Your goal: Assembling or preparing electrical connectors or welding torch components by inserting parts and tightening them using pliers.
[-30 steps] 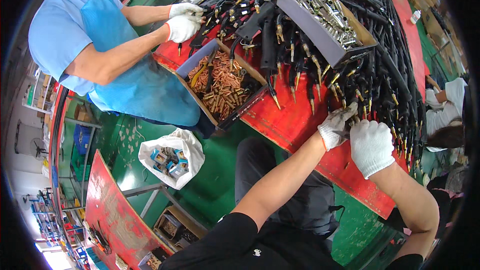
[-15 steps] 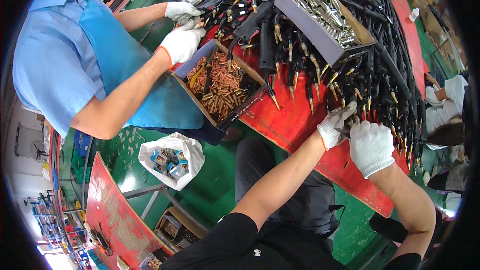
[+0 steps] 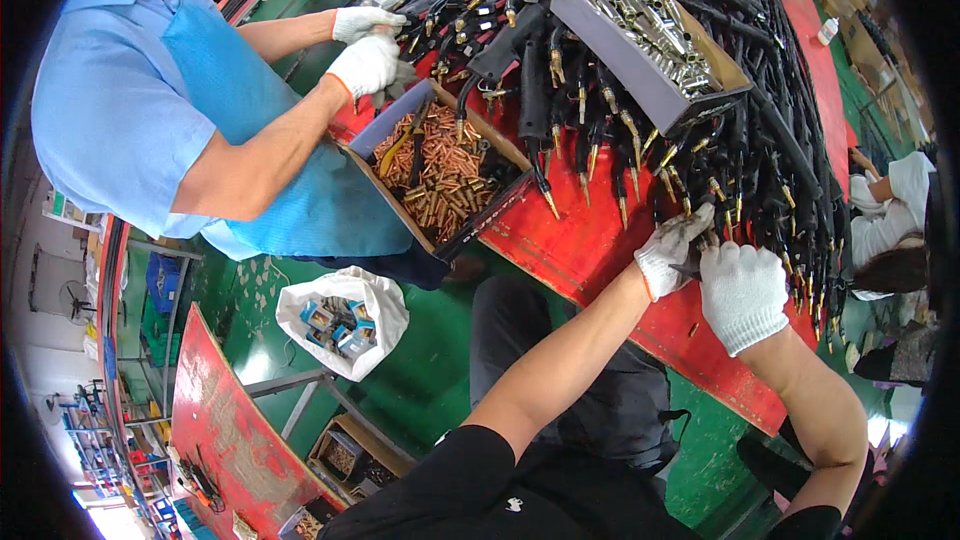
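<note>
White knitted gloves cover both my hands over the red table's front edge. My left hand (image 3: pixel 672 248) is closed, its greyed fingertips pinching the end of a black welding torch. Beside it, my right hand (image 3: pixel 743 292) is curled into a fist against the same spot. A dark metal piece (image 3: pixel 688 268) shows between the two hands; its kind is hidden by the gloves. Around them lie many black welding torches (image 3: pixel 535 90) with brass-coloured tips pointing toward me. A small copper-coloured piece (image 3: pixel 693 329) lies on the table just below my hands.
An open box of copper contact tips (image 3: pixel 440 155) with yellow-handled pliers sits left. A box of silver nozzles (image 3: pixel 650 30) rests on the torches. At left, a co-worker in blue (image 3: pixel 130 110) handles torches. A white sack (image 3: pixel 295 305) stands on the green floor (image 3: pixel 440 370).
My hands stay nearly in place, still pressed together at the torch end. The co-worker's gloved hands have shifted slightly, and that person's near arm and elbow have moved right.
</note>
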### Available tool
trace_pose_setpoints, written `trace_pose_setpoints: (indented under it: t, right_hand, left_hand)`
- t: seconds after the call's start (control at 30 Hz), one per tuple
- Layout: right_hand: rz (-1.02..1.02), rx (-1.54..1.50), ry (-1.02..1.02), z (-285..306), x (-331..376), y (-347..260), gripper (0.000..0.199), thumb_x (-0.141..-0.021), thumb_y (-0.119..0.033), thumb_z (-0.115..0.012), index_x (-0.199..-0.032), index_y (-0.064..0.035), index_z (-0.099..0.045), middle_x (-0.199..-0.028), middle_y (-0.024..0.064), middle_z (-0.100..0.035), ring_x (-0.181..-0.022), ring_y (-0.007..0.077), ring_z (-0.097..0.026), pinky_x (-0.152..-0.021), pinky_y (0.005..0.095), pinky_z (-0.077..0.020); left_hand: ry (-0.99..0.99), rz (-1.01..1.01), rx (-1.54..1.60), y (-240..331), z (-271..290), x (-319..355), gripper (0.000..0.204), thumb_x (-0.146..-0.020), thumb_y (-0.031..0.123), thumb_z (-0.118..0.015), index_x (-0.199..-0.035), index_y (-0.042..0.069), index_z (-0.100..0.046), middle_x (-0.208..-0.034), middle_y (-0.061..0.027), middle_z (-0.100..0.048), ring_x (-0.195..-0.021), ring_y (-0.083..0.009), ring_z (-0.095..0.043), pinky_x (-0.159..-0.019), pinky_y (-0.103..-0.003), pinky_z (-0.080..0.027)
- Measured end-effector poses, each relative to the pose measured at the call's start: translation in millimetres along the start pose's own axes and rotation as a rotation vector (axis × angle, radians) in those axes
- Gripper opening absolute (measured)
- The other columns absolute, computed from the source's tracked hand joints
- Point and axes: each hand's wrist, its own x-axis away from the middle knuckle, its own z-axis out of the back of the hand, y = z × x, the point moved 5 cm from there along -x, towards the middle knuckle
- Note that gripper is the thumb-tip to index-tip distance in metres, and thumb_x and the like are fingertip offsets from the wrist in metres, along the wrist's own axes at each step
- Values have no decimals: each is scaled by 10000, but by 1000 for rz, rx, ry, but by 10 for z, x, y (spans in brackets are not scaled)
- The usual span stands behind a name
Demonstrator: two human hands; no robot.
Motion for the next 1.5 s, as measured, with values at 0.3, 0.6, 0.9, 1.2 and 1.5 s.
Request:
trace_pose_setpoints:
  t: [0.3, 0.6, 0.9, 1.2, 1.5]
  right_hand:
    - [-13, -91, 63, 167, 3, -29, 123, -826, -198, -645, -866, -83, -638, -780, 80, -660, -689, 227, -671, -594, 397, -522]
    - [33, -7, 99, 42, 42, -43, 108, -823, -178, -637, -859, -76, -633, -786, 85, -657, -681, 222, -675, -568, 379, -524]
    - [-15, -84, 146, 66, 40, 40, 103, -806, -197, -636, -786, -96, -623, -739, 85, -642, -666, 238, -672, -589, 389, -527]
    - [128, -60, 326, 46, 139, -49, 86, -814, -167, -642, -836, -88, -616, -687, 30, -580, -601, 178, -631, -443, 352, -466]
    - [116, -27, 459, 56, 252, -88, 107, -795, -230, -638, -876, -168, -605, -729, -6, -521, -640, 144, -573, -460, 339, -418]
  left_hand:
    - [-109, 111, -66, -103, 2, 20, 613, -851, 61, -747, -1419, 59, -518, -1293, -168, -656, -1182, -354, -645, -1061, -406, -503]
    - [-61, 28, -50, 38, 32, -6, 620, -828, 82, -780, -1384, -10, -524, -1324, -222, -638, -1225, -365, -628, -1063, -417, -501]
    - [-5, 496, 554, -175, -23, -40, 415, -996, 263, -649, -1324, 14, -593, -1200, -111, -665, -1057, -214, -653, -984, -361, -512]
    - [-92, 899, 920, 52, 43, -107, 321, -1061, 367, -541, -1032, 55, -609, -917, -15, -648, -849, -141, -620, -804, -298, -505]
    - [-60, 581, 545, -16, 19, -102, 333, -1045, 350, -551, -1043, 29, -639, -897, -39, -691, -844, -185, -659, -783, -318, -524]
